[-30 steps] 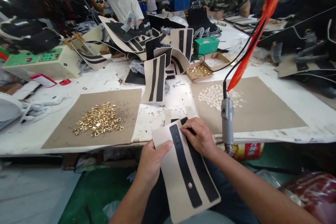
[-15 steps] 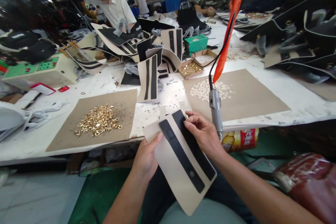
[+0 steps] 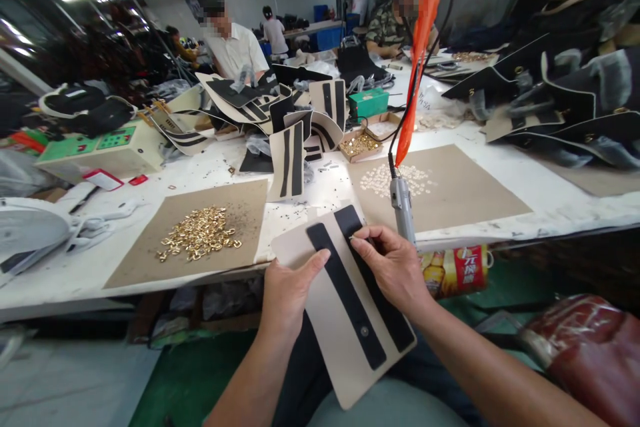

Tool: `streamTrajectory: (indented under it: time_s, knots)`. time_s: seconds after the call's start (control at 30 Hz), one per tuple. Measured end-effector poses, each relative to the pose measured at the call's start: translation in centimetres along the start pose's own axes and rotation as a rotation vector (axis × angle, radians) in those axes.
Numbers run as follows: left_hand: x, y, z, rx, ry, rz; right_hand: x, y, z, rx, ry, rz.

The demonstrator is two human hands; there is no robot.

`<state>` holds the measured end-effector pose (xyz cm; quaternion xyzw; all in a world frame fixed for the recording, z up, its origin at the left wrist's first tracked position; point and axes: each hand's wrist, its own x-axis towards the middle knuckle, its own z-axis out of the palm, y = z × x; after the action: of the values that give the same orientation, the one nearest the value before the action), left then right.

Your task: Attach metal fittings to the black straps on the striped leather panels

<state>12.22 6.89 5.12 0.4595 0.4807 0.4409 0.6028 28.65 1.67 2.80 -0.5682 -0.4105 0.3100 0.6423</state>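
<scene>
My left hand [image 3: 287, 293] grips the left edge of a beige leather-like panel [image 3: 337, 347], its thumb lying on top across a black strip [image 3: 345, 283]. Two black strips run along the panel, and a small round metal fastener [image 3: 364, 331] sits near the lower end of the left one. The panel is tilted over my lap at the table's edge. My right hand [image 3: 393, 267] pinches a small metal piece [image 3: 353, 237] between thumb and forefinger over the right strip; its exact kind is too small to tell. A grey electric screwdriver [image 3: 403, 203] hangs just beyond this hand.
Gold buckle-like hardware [image 3: 197, 233] is heaped on a left board; clear washers [image 3: 385, 180] lie on the right one. A box of gold pieces [image 3: 360, 145], more striped panels [image 3: 287, 160] and black bag parts [image 3: 565, 93] stand behind. Co-workers [image 3: 233, 47] are across the table.
My left thumb has slid inward and up onto the left black strip, covering the marked patch there. My right hand keeps its pinch, slightly lower on the right strip. The head view has tilted up.
</scene>
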Motion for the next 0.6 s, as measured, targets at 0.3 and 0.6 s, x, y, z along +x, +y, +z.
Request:
streamTrajectory:
  time_s: [0.3,0.6]
  knots:
    - [-2.2,-2.1,-2.3,0.013,0.003,-0.085,-3.6,0.5,0.0,-0.170,-0.024,-0.136]
    - [-3.2,-5.5,-4.4,0.053,-0.059,-0.190,-5.9,4.1,-0.3,-0.217,-0.119,-0.158]
